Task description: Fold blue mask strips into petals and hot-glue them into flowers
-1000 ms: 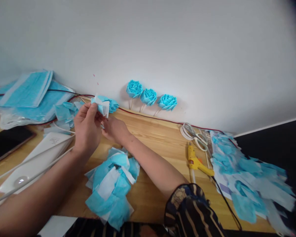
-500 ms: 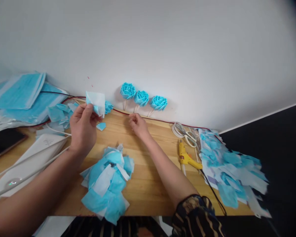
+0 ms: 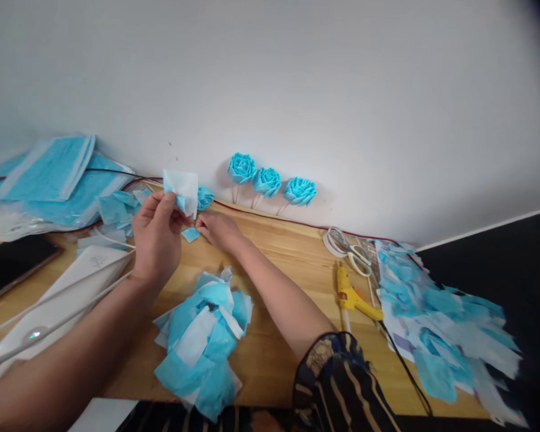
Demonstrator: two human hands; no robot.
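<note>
My left hand (image 3: 157,237) pinches a square piece of white and pale blue mask fabric (image 3: 184,183) between thumb and fingers, held up in front of the wall. Close to its right, my right hand (image 3: 220,231) has its fingers curled together; whatever they hold, if anything, is hidden. A small blue fabric scrap (image 3: 191,234) lies on the table just below the fingertips. Behind the raised fabric a blue fabric flower (image 3: 205,197) shows in part. Nearer to me lies a loose heap of blue and white fabric pieces (image 3: 202,348).
Three blue flowers on sticks (image 3: 267,181) lean against the wall. On the right are scissors (image 3: 357,258), a yellow glue gun (image 3: 353,298) with its cord, and a fabric pile (image 3: 441,324). Face masks (image 3: 45,168), a phone (image 3: 15,264) and a white power bank (image 3: 63,300) sit left.
My right hand has moved left from below the standing flowers to beside my left hand. My left hand keeps its grip on the fabric. The whole view has shifted slightly.
</note>
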